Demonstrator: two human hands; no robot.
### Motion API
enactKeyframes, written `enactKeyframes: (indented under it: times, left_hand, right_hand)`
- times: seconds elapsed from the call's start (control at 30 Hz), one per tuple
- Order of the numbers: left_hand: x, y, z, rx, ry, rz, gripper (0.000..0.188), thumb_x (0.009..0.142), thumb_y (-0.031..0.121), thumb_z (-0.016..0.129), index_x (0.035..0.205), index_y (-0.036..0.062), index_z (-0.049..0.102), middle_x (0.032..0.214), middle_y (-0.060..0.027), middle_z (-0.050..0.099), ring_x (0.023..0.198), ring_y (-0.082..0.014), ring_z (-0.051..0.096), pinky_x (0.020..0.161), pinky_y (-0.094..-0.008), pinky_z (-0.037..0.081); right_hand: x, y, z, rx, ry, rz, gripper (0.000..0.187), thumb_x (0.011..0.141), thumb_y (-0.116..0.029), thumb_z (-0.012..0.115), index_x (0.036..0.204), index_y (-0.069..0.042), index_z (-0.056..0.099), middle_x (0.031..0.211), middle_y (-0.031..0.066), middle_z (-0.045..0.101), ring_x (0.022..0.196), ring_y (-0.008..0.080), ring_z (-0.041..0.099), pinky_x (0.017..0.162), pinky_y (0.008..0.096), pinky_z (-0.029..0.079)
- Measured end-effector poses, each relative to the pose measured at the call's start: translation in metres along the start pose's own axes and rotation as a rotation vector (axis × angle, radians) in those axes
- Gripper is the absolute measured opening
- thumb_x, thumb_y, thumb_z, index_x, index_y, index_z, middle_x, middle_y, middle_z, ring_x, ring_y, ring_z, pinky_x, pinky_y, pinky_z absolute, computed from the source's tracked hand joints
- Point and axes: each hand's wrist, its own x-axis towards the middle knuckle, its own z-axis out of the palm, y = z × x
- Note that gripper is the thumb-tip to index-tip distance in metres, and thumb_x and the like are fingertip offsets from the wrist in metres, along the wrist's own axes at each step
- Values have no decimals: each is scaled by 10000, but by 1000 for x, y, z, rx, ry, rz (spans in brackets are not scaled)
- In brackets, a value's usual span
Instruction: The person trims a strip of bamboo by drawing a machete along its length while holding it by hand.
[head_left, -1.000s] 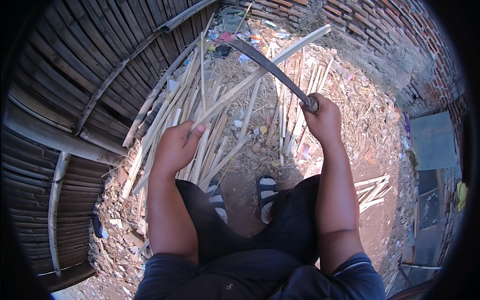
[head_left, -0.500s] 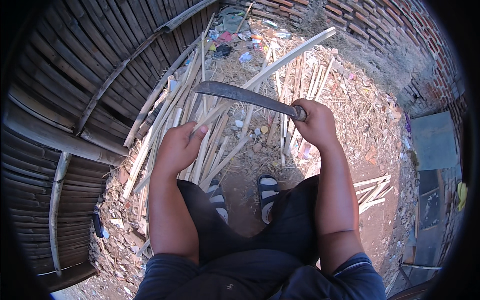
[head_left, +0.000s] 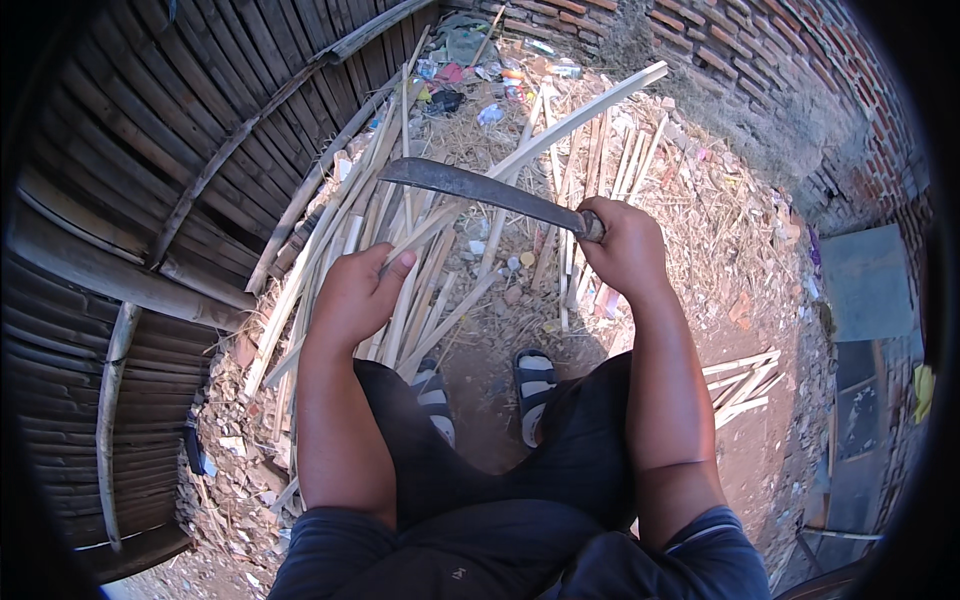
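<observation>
My left hand is closed around the near end of a long pale bamboo strip, which slants up and away to the right. In my right hand is the handle of a machete, its dark blade pointing left. The blade lies across the strip in view, a little beyond my left hand; whether it touches the strip I cannot tell. Under my left hand and beyond it, many split bamboo strips lie in a loose pile on the ground.
A bamboo slat wall stands at the left, a brick wall at the far right. Several short strips lie right of my legs. Coloured litter covers the far ground. My sandalled feet are below the blade.
My right hand and the machete have shifted slightly to the left. The strip's far end has dipped a touch, while my left hand stays nearly in place.
</observation>
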Motion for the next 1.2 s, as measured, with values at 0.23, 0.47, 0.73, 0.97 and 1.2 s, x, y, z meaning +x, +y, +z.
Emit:
enactKeyframes:
  times: [0.23,0.47,0.73,0.97,1.2]
  left_hand:
    - [1,3,-1,-3,7,11,508,1069,448,641,887,-26,653,666,-223,584,613,-390,540,619,-463,453]
    - [1,2,2,3,-5,-2,495,1069,443,641,896,-21,657,665,-219,586,606,-387,533,613,-466,447]
    - [0,0,-1,0,22,40,498,1070,448,638,902,-21,663,663,-216,589,603,-390,538,613,-465,452]
    - [1,3,1,5,2,24,506,1067,453,643,902,-25,659,668,-220,593,613,-393,557,622,-466,459]
    - [0,-2,0,9,30,40,509,1066,447,643,879,-27,640,673,-229,588,617,-405,557,614,-466,455]
  right_hand:
    - [2,29,-13,148,99,380,294,924,-305,807,1101,-72,780,825,203,743,745,358,728,689,459,547]
    - [-3,3,-5,80,-80,82,226,851,-201,800,1057,-114,768,914,162,757,886,390,736,779,477,571]
    - [4,17,-18,183,79,440,327,916,-295,828,1112,-38,778,830,187,762,764,357,748,694,442,562]
    - [0,5,-8,171,-128,213,268,871,-245,823,1083,-87,786,893,201,761,852,383,748,766,459,572]
    - [2,14,-11,185,-38,282,302,906,-291,828,1103,-65,786,862,188,765,797,365,750,735,433,570]
